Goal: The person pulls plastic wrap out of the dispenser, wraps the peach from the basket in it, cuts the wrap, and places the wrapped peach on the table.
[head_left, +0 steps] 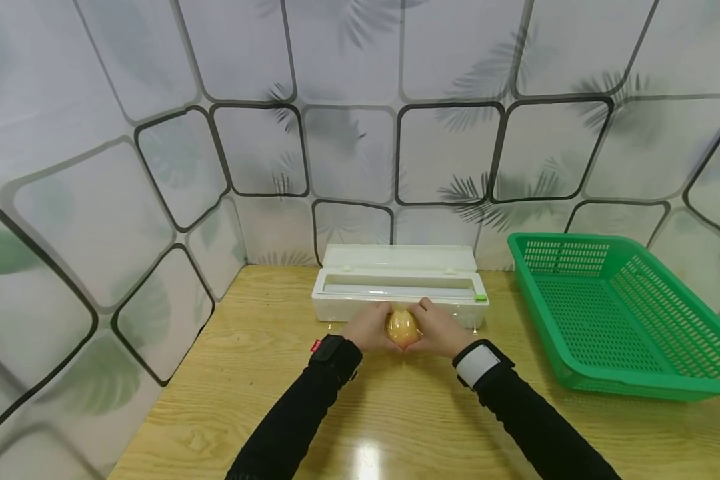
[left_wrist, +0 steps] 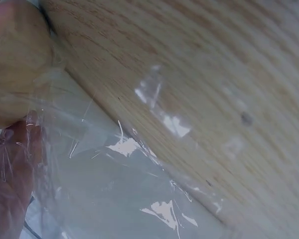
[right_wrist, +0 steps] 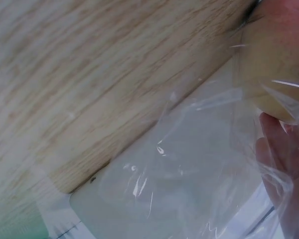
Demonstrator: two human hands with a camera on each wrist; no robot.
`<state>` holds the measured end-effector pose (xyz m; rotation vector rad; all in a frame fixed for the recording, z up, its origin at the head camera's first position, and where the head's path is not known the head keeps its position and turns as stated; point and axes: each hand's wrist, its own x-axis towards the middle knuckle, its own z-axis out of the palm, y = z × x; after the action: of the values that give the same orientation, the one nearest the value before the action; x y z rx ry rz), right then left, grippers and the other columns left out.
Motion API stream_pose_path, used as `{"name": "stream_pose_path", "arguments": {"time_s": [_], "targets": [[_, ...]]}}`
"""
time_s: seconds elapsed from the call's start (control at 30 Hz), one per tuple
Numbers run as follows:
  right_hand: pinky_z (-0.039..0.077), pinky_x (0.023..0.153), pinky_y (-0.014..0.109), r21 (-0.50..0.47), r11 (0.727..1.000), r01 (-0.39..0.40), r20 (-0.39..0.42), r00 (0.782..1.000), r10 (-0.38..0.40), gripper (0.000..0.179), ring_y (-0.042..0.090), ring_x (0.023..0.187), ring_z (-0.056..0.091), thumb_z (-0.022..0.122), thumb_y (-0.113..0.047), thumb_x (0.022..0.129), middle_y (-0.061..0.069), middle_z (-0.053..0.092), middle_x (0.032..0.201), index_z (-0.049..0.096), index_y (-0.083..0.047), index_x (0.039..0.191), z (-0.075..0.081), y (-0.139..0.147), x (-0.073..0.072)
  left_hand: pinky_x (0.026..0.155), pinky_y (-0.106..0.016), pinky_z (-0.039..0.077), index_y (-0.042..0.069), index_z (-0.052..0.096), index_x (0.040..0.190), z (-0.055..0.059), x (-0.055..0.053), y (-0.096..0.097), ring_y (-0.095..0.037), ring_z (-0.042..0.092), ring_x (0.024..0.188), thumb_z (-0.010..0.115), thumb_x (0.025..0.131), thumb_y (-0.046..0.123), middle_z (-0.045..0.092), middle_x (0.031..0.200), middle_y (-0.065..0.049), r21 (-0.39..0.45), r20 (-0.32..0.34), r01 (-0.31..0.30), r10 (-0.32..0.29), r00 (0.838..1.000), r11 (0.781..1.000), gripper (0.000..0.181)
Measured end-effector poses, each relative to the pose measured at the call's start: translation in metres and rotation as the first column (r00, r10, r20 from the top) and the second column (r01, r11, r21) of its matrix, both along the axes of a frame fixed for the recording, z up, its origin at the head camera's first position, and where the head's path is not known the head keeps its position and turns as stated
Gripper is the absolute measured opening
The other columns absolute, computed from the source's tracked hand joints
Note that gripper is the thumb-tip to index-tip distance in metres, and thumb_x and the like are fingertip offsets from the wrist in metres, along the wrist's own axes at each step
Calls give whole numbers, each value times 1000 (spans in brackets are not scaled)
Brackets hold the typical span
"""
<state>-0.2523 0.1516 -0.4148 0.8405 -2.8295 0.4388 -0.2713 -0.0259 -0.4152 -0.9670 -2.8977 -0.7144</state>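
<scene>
Overhead, both hands [head_left: 366,330] [head_left: 441,330] holding fruit [head_left: 403,327]; wrist views, creased film [right_wrist: 142,186]

One box [head_left: 400,273] stands on one tabletop [head_left: 246,373]. In front of the box: one fruit [head_left: 403,328], one sheet of film [left_wrist: 177,125], one left grip [head_left: 367,328], one right grip [head_left: 441,331], two wrist straps [head_left: 336,357] [head_left: 483,363], two sleeves [head_left: 300,413] [head_left: 534,413]. Right of the box: one basket [head_left: 612,327].

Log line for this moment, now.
left hand: holds fruit | right hand: holds fruit | clear film: over fruit | white box: lid open, beyond hands | green basket: right of box
</scene>
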Motion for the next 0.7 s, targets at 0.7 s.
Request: {"name": "stream_pose_path", "arguments": {"time_s": [0.7], "targets": [[45, 73, 33, -131, 990, 54, 147, 989, -35, 74, 18, 86, 51, 81, -37, 58, 7, 51, 99, 51, -3, 116, -1, 4, -4, 68, -22, 42, 8, 56, 96, 1, -6, 0, -10, 49, 76, 84, 53, 35, 53, 85, 6, 68, 96, 7, -14, 995, 998, 58]]}}
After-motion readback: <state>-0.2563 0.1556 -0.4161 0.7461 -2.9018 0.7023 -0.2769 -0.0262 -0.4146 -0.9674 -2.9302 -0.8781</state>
